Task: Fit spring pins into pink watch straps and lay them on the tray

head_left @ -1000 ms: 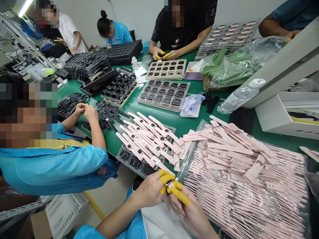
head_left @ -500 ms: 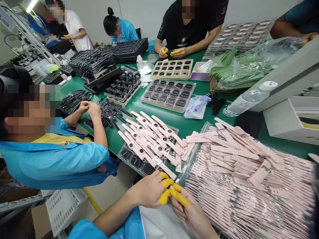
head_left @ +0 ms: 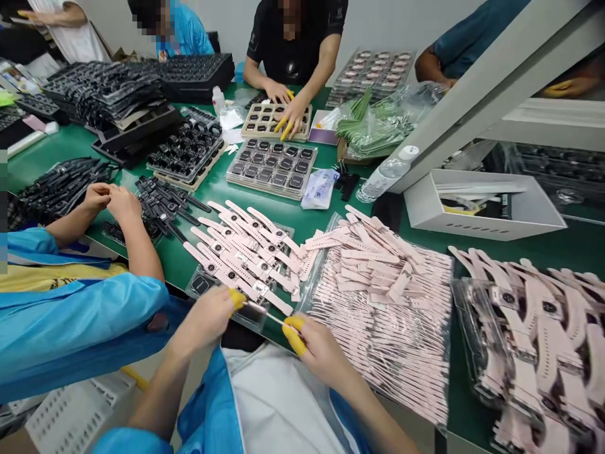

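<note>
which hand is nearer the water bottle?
Right. The right hand sits at the near table edge, well below the water bottle; the left hand is further left.

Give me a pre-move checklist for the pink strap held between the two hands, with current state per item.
1. Left hand pinches one end of the pink strap: ok.
2. Right hand pinches the other end: ok.
3. Yellow finger cots on the gripping fingers: ok.
4. Strap held off the row of assembled pink watches: cannot tell, their near ends overlap in view.
5. Co-worker's hands apart from the strap: ok.
6. Pile of loose pink straps close beside the right hand: ok.
</note>
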